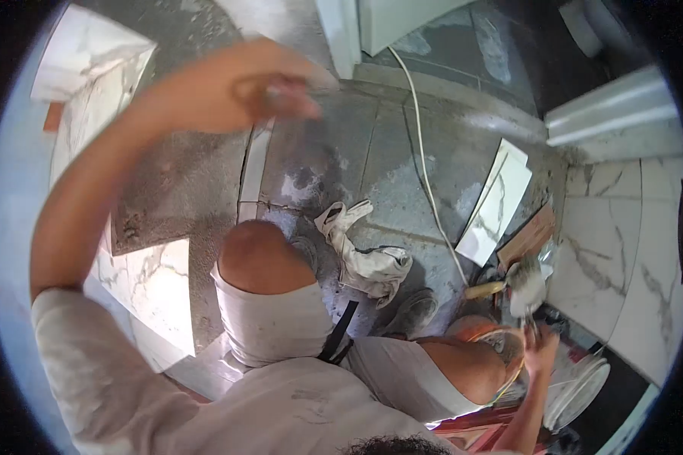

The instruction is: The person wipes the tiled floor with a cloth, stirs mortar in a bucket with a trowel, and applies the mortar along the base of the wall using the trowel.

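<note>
Left hand (254, 80) blurred, grip half-curled, hold unclear; right hand (539, 349), grip closed on white-smeared tool (528, 296), beside orange bucket (470, 327).

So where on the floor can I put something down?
Bare floor stretches beyond the crumpled cloth, left of the white cable, up to the door sill. The right side is crowded: tile pieces, a white bucket and the right hand with its tool.

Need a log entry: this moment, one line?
left hand: raised, blurred | right hand: beside orange container, hold unclear | floor: crumpled cloth, pale cable
</note>
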`<state>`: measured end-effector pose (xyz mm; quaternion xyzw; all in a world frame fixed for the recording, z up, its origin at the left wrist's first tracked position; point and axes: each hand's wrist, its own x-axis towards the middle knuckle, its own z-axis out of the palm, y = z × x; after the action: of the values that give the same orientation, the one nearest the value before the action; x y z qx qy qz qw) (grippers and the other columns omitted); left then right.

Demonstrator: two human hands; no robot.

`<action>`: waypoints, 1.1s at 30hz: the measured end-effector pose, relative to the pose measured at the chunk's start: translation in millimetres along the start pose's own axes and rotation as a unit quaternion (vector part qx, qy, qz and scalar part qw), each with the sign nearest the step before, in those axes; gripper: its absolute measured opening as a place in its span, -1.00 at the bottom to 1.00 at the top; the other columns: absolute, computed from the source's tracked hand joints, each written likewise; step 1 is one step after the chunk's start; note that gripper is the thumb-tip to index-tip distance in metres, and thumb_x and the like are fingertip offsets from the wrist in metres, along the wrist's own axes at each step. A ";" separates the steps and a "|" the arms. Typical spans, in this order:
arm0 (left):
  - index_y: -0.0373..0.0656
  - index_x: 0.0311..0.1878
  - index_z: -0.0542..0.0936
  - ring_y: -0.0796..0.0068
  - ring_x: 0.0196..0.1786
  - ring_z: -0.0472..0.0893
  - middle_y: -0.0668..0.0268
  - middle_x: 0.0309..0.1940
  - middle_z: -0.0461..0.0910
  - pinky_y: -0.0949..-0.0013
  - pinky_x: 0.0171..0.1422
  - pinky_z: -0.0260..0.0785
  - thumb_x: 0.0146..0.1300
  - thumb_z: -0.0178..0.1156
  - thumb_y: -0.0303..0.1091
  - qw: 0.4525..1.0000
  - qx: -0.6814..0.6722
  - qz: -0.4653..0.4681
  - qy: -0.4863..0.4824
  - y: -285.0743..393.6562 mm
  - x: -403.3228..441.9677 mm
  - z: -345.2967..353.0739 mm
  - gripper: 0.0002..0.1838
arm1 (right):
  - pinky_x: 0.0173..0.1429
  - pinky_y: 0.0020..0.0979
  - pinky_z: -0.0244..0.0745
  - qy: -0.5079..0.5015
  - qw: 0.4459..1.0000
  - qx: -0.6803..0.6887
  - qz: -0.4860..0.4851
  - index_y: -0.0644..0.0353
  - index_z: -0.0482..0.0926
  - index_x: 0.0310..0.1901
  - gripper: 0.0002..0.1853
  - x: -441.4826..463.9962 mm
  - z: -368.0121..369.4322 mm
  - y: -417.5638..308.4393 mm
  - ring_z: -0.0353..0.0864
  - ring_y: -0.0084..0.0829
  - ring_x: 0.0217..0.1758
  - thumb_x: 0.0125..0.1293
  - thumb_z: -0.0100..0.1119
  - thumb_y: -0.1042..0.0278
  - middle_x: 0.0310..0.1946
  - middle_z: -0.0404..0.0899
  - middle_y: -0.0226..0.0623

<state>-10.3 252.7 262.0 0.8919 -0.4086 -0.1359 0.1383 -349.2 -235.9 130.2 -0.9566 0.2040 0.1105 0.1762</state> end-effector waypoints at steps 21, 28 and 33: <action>-0.17 0.40 0.22 0.01 0.48 0.09 0.01 0.43 0.05 -0.03 0.51 -0.03 0.13 0.20 0.23 0.897 0.114 -0.350 0.245 -31.3 -260.0 38.8 -0.10 | -0.14 -0.03 0.52 -0.104 0.859 -0.179 -0.468 0.26 0.59 -0.29 -0.71 324.3 184.5 -364.7 0.60 0.11 -0.26 0.21 0.16 0.15 -0.41 0.60 0.08; -0.16 0.42 0.19 0.07 0.48 0.10 -0.03 0.42 0.06 0.02 0.51 -0.02 0.24 0.08 0.15 0.882 0.147 -0.420 0.158 -24.6 -256.8 32.8 -0.19 | -0.29 -0.14 0.54 -0.241 0.751 -0.244 -0.565 0.33 0.57 -0.22 -0.73 297.2 143.6 -396.2 0.63 -0.01 -0.38 0.22 0.20 0.25 -0.52 0.57 0.07; -0.37 0.26 0.30 0.12 0.38 0.21 0.00 0.25 0.13 0.19 0.42 0.27 0.18 0.29 -0.11 0.932 -0.012 -0.132 0.338 -67.3 -259.6 49.4 -0.29 | -0.46 -0.41 0.48 -0.757 0.532 -0.048 -0.377 0.31 0.55 -0.26 -0.78 319.8 163.1 -427.2 0.60 -0.45 -0.51 0.22 0.28 0.31 -0.54 0.59 -0.26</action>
<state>-144.6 487.3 225.8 0.9292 -0.2149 0.1518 0.2596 96.9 79.2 15.4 -0.5103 -0.3907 0.7264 0.2435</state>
